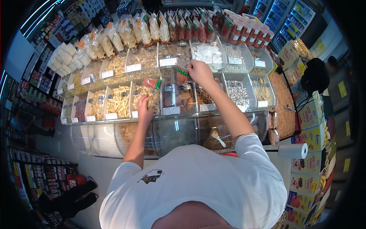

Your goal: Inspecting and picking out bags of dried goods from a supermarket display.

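Observation:
My right hand [199,71] pinches the top of a small clear bag of red dried goods [182,75] with a green band, upright over the middle bins. To its left, a similar bag of red goods [151,83] lies across the clear divider above a bin of dried slices [154,98]. Just below that bag is my left hand [145,109], fingers loosely curled, with nothing seen in it. Along the back of the display stand rows of filled bags, among them red ones with green bands [195,28].
Clear-lidded bins [175,133] run along the front edge, one with a white scoop [218,139]. Stacked red-filled jars [251,30] stand at the back right. A tray of peanuts [281,106] and a plastic bag roll [293,150] are at the right. A person's legs [77,197] show lower left.

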A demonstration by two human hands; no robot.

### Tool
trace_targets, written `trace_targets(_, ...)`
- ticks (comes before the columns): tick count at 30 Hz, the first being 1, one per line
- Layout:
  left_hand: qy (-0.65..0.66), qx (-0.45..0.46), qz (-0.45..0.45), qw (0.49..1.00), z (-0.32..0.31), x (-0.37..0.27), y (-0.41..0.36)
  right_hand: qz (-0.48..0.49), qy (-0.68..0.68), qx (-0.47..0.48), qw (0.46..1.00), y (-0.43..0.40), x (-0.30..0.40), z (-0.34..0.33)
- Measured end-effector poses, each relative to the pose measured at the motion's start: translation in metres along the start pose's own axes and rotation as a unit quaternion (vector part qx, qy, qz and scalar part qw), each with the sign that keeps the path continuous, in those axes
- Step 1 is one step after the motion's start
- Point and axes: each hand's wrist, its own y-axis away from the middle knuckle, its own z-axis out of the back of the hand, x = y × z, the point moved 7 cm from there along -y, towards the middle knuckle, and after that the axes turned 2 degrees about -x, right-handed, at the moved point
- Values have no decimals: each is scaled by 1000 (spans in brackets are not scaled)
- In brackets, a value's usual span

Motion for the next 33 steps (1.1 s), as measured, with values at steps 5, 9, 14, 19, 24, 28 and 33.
trace_targets(5, 117, 20, 30, 992, 23, -39, 54, 116, 18, -55, 992, 9, 0, -16)
trace_targets(9, 190, 49, 63, 978, 48, -23, 52, -13, -58, 4, 998, 29, 25, 0)
trace_targets(14, 472, 114, 208, 849, 60, -61, 32, -69, -418, 174, 889, 84, 96, 28)
trace_targets(19, 706, 377, 255, 543, 42, -197, 58, -34, -600, 223, 767, 133, 132, 21)
trace_targets(24, 726, 467, 153, 482, 30, -226, 89, -131, -547, 164, 810, 158, 108, 9)
trace_targets(28, 702, 376, 224, 562, 26, -185, 77, -209, -521, 77, 824, 197, 102, 32)
trace_targets(33, 742, 384, 230, 499, 28, -182, 69, -58, -417, 95, 902, 232, 140, 58)
